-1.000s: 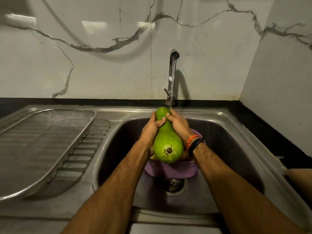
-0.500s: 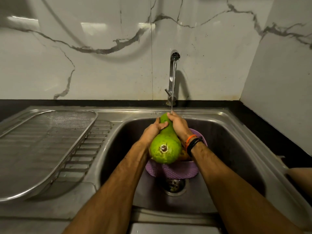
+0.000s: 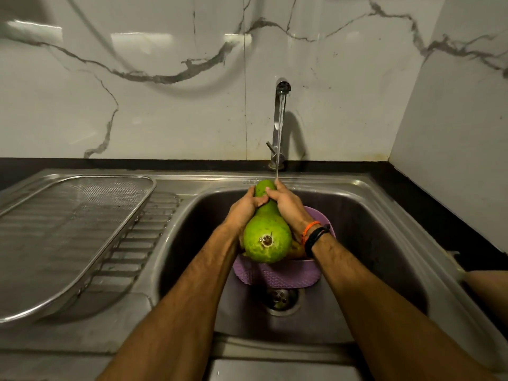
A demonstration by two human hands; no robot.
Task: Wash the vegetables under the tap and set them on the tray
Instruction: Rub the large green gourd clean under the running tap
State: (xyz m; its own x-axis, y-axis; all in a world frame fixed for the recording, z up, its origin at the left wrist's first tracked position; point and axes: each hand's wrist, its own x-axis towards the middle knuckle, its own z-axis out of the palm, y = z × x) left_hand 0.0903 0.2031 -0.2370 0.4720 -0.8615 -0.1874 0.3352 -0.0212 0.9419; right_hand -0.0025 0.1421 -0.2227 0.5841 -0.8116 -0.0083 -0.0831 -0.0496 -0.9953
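Both the left hand (image 3: 245, 207) and right hand (image 3: 289, 207) grip the gourd (image 3: 266, 232)'s neck, which points away toward the tap (image 3: 279, 125), bulbous end nearest the camera.

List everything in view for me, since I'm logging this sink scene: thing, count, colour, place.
bottle gourd: 1, green, held under the stream over the basin
tap: 1, steel, at the wall, running
sink: 1, steel, centre
colander: 1, purple, in the basin below the gourd
mesh tray: 1, steel, on the drainboard at left
drain: 1, steel, basin floor
wristbands: orange and black, right wrist
left hand: grips the gourd's neck
right hand: grips the gourd's neck
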